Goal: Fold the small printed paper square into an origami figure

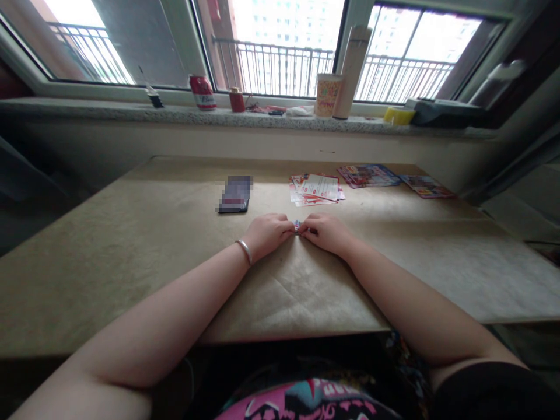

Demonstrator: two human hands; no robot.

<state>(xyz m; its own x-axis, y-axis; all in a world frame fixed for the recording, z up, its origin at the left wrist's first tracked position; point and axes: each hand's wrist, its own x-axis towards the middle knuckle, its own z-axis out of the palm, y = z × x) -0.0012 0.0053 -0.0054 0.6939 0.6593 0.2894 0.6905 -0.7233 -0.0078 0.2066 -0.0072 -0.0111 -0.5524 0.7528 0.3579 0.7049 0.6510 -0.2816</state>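
Note:
My left hand [271,233] and my right hand [326,231] meet near the middle of the table, fingertips pinched on either side of a small colourful piece [297,226]. Most of that piece is covered by the fingers, and its kind is too small to make out. A silver bracelet [244,251] circles my left wrist. Just beyond my hands lies a loose pile of printed paper sheets [321,188], white with red and orange. A dark phone-like slab [235,195], partly blurred out, rests on the table beyond my left hand.
Two stacks of colourful printed packets, one larger [370,175] and one smaller [427,186], lie at the table's back right. On the stone windowsill [271,121] stand a red can [202,92], a patterned paper cup [328,94], a tall cylinder [352,73] and yellow tape [399,116].

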